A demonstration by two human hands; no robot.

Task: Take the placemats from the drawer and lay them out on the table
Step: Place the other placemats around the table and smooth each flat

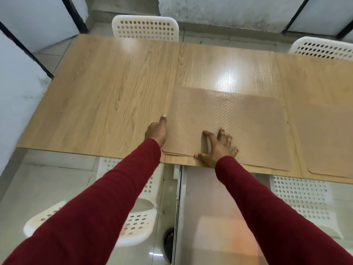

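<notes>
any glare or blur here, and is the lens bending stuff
head view: one hard glare patch on the table just beyond the placemat stack, a fainter one near the far chair; the wide lens splays the dark wall frames outward; left border looks smeared, centre is sharp.

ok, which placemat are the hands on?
The middle placemat: left hand at its left edge, right hand spread on it. The right placemat lies untouched.

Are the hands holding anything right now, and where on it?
Right hand only presses flat on the placemat stack near its front edge. Left hand sits at its left edge, fingers hidden: grip cannot be told.
</notes>
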